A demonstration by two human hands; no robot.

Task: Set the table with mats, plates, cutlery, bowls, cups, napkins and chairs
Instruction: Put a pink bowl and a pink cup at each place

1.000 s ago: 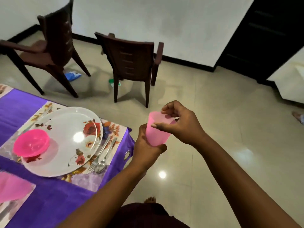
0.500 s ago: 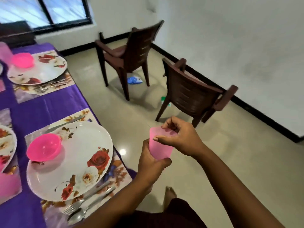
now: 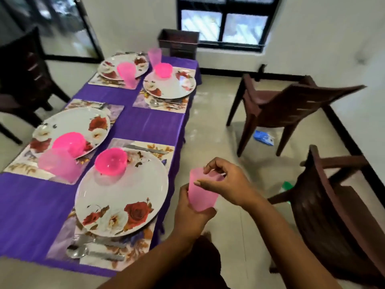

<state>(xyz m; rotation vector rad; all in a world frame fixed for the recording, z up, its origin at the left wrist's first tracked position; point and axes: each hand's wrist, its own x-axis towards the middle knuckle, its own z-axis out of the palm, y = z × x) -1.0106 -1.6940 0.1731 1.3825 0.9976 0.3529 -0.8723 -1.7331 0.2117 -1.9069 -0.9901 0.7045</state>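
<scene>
Beside table (image 3: 145, 124) — both hands on pink cup (image 3: 201, 195)

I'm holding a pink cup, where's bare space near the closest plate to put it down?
Free: purple cloth left of the nearest plate, below the near-left cup. Also cloth between the near knife and far-right mat. Crowded: the spoon side.

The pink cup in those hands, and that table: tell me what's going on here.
A person is setting the table. The left hand grips a pink cup from below, off the table's edge, while the right hand pinches its rim. The nearest plate has a pink bowl but no cup beside it.
</scene>
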